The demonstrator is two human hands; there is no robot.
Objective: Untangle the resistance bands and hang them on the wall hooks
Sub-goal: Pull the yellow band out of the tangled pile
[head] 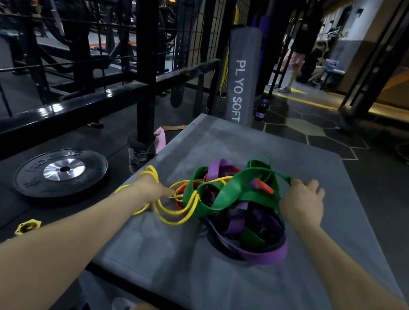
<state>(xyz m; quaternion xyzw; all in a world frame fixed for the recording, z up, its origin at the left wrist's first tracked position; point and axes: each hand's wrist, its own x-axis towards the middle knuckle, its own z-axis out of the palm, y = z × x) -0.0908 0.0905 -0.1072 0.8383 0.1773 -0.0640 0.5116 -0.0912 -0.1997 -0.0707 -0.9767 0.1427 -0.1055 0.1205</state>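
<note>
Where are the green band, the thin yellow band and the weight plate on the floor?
green band (pixel 236 183): head view, wide strap crossing the top of the pile.
yellow band (pixel 175 218): head view, loop lying on the grey pad.
weight plate (pixel 61 173): head view, its black face.

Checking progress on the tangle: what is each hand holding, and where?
Right hand grips the green band at its far right loop. Left hand has the yellow band looped round its wrist.

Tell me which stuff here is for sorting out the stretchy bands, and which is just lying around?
For the job:
- yellow bands, looped round the left hand
- green band, gripped by the right hand
- purple band
- orange band
- grey pad they lie on

Just lying about:
- weight plate
- upright plyo box
- bottle
</note>
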